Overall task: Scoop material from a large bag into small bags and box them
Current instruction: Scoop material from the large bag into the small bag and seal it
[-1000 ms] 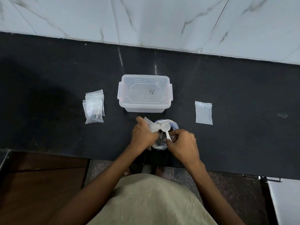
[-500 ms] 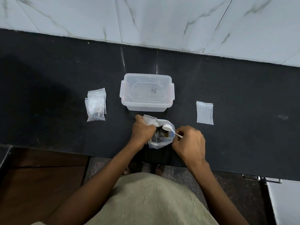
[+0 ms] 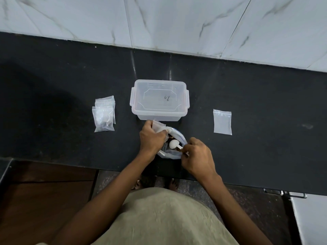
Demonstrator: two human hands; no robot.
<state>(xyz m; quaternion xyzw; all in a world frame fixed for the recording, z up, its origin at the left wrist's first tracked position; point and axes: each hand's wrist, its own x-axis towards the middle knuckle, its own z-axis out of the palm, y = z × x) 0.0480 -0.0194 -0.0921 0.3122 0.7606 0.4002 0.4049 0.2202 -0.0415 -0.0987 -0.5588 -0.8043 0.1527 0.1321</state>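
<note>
**Spoon in the mouth of the large bag, small bag held beside it**

The large bag (image 3: 172, 152) sits at the near edge of the black counter (image 3: 247, 96), just in front of the lidded clear box (image 3: 159, 101), its open mouth facing up. The right hand (image 3: 197, 157) pinches the handle of a white plastic spoon (image 3: 174, 144). The spoon's long axis runs from about 4 o'clock at the handle to 10 o'clock at the bowl, and the round bowl lies inside the bag's mouth over dark material.

The left hand (image 3: 151, 137) is curled round a small bag (image 3: 158, 126), gripping it at the large bag's 10 o'clock rim; its top edge points toward 1 o'clock, near the box's front wall.

The box's long axis runs 9 to 3 o'clock. A short dark handwritten mark sits on its lid, too small to read.

At the box's 9 o'clock lies a stack of filled small bags (image 3: 104, 114). At its 3 o'clock, well apart, one flat empty bag (image 3: 222, 122) lies with its zip edge toward 12 o'clock.
</note>
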